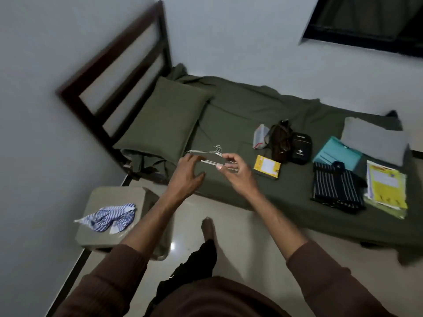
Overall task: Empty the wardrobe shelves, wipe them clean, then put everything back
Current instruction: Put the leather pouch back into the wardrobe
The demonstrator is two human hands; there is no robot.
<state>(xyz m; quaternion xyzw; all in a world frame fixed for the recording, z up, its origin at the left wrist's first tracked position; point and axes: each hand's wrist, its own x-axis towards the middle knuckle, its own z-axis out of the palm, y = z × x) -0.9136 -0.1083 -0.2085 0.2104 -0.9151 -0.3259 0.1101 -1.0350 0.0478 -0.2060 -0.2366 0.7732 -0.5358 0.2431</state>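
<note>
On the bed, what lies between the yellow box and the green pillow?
In the head view, the wire hangers lie between the yellow box and the green pillow, pinched by the right hand; the left hand is beside them.

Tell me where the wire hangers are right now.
The wire hangers are held over the bed, pinched in the right hand, with the left hand beside them, just right of the pillow.
</note>
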